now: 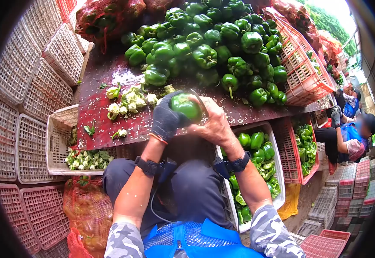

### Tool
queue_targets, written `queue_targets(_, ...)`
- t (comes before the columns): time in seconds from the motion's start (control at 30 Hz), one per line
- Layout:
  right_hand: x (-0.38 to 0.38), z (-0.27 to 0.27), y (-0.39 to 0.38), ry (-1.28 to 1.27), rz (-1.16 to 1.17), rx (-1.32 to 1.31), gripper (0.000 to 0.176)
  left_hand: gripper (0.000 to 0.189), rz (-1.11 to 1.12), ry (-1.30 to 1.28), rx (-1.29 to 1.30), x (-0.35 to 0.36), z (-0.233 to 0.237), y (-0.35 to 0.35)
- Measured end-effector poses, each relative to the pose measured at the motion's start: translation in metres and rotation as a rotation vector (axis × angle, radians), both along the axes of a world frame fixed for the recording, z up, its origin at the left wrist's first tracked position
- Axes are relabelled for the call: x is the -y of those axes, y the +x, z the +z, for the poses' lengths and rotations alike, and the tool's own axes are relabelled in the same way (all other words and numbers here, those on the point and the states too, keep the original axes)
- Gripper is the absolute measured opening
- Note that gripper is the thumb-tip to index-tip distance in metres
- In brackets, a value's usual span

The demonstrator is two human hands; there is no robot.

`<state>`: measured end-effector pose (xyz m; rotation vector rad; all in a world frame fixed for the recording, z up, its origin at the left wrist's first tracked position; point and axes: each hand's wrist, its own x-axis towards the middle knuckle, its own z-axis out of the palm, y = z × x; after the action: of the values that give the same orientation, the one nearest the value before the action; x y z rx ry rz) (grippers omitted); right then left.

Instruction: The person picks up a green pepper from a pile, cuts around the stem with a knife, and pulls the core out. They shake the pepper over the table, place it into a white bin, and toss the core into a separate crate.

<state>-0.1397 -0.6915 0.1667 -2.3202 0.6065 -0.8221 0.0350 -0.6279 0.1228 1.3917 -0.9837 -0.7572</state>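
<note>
My left hand (166, 117), in a dark glove, is wrapped round a whole green pepper (185, 106) over the near edge of the dark red table (144, 131). Close against the pepper's right side is my bare right hand (213, 122), its fingers bent round a thin knife (199, 99) whose blade shows above the pepper. A large pile of green peppers (204, 56) covers the back of the table. Pale pepper cores (133, 99) and scattered seeds lie to the left of my hands.
A crate of cores (52, 139) stands at the left, and a white crate of cut peppers (282, 180) by my right arm. Red crates (287, 150) stand further right. A net sack (86, 206) lies lower left. Another person (350, 137) sits at the far right.
</note>
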Motion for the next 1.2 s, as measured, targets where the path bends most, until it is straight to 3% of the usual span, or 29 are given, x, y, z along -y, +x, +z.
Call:
queue_targets(0.07, -0.011, 0.01, 0.007, -0.004, -0.028, -0.016, 0.076, 0.064, 0.098, -0.193, 0.072, -0.006, 0.009, -0.014)
queue_targets(0.13, -0.013, 0.01, 0.009, -0.009, -0.061, -0.032, 0.073, 0.075, 0.108, -0.131, 0.16, -0.008, 0.008, -0.01)
queue_targets(0.2, -0.009, 0.002, 0.01, 0.012, 0.032, 0.058, 0.07, 0.07, 0.109, -0.086, 0.293, -0.01, 0.011, -0.008)
queue_targets(0.33, -0.013, 0.001, 0.011, 0.165, 0.104, 0.115, 0.066, 0.061, 0.065, 0.002, 0.236, -0.011, 0.013, -0.005)
queue_targets(0.43, -0.015, 0.005, 0.009, 0.186, 0.116, 0.109, 0.062, 0.044, 0.118, -0.073, 0.276, -0.006, 0.0, -0.002)
queue_targets(0.77, -0.009, -0.011, -0.002, 0.361, 0.136, 0.205, 0.051, 0.05, 0.083, -0.004, 0.341, -0.004, -0.009, 0.001)
queue_targets(0.83, -0.011, -0.009, -0.004, 0.407, 0.12, 0.181, 0.049, 0.048, -0.004, -0.026, 0.494, -0.008, -0.002, 0.003)
queue_targets(1.03, -0.011, -0.016, -0.009, 0.685, 0.075, 0.2, 0.045, 0.047, -0.018, 0.06, 0.673, -0.005, -0.008, 0.008)
queue_targets(1.1, -0.009, -0.016, -0.016, 0.963, 0.034, 0.25, 0.043, 0.043, -0.14, 0.086, 0.707, -0.006, 0.002, 0.016)
queue_targets(1.13, -0.005, -0.015, -0.022, 0.961, -0.079, 0.2, 0.042, 0.04, -0.263, 0.113, 0.739, -0.007, 0.006, 0.018)
queue_targets(1.2, -0.006, -0.016, -0.02, 0.865, -0.052, 0.233, 0.039, 0.035, -0.222, 0.037, 0.862, -0.007, 0.005, 0.019)
